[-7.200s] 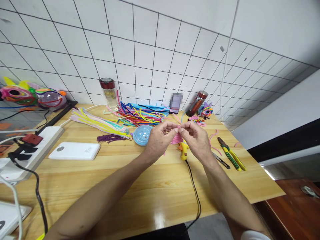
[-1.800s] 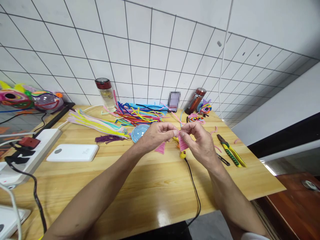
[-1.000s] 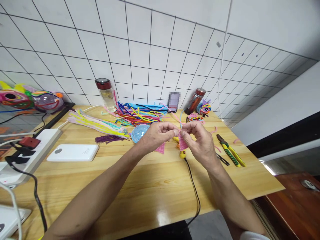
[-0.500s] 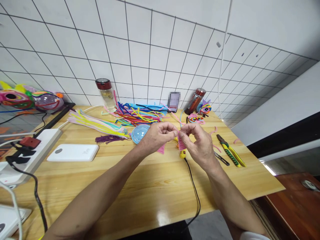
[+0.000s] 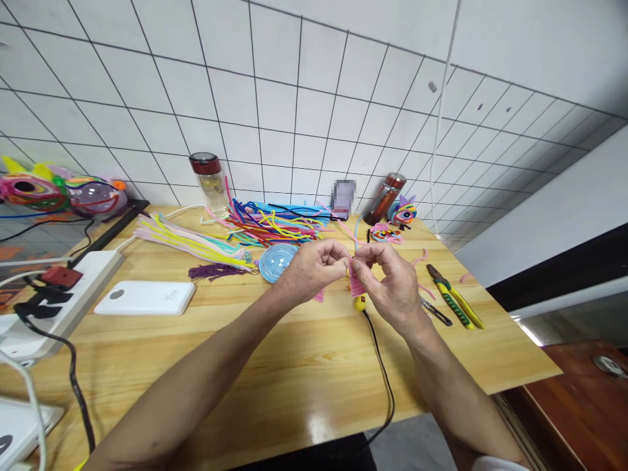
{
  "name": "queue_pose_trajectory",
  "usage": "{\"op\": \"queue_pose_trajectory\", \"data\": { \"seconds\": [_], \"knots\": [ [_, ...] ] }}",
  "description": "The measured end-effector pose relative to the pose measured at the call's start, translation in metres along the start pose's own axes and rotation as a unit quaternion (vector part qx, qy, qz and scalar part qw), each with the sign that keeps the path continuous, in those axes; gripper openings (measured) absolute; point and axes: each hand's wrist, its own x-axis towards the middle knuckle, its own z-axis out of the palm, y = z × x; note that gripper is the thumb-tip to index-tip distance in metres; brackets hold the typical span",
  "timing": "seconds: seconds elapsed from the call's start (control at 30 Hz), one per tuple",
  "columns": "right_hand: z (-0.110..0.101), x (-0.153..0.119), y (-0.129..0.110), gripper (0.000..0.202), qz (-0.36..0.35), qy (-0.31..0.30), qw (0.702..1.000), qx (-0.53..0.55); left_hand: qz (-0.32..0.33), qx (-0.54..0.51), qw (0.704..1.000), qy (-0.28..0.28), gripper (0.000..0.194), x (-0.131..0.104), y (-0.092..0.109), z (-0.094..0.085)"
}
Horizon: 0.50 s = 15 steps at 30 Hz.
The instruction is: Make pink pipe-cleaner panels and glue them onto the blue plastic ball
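Note:
Above the middle of the table, my left hand [image 5: 314,269] and my right hand [image 5: 391,280] meet with fingertips pinched. Between them is a pink ribbed piece [image 5: 357,282] that looks made of pipe cleaners; its lower part hangs by my right thumb. My fingers partly cover it. More pink ribbed material [image 5: 318,296] shows under my left hand; whether it is the same piece I cannot tell. Below my hands lies a yellow-handled tool [image 5: 360,303] with a black cord, its front end hidden. A light blue bowl [image 5: 277,263] sits just left of my left hand.
Colourful pipe cleaners [image 5: 275,222] are heaped at the back, beside a glass bottle [image 5: 209,183]. Pliers [image 5: 454,297] and a cutter knife [image 5: 436,311] lie right. A red flask [image 5: 386,198] stands near the wall. Left are a white power bank [image 5: 144,298] and a power strip [image 5: 93,288].
My hands keep almost the same pinched pose around the pink piece. Less of the pink material under my left hand shows now. The view has shifted slightly.

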Motion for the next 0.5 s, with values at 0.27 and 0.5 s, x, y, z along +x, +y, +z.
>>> {"op": "queue_pose_trajectory", "data": {
  "seconds": [0.27, 0.5],
  "knots": [
    [0.003, 0.001, 0.010, 0.016, 0.064, 0.007, 0.991, 0.117, -0.004, -0.059, 0.998, -0.032, 0.033, 0.001, 0.008, -0.001],
    [0.000, 0.003, 0.016, 0.028, 0.126, -0.034, 0.971, 0.198, 0.009, -0.061, 0.998, -0.008, 0.040, 0.004, 0.004, -0.003]
  ]
}}
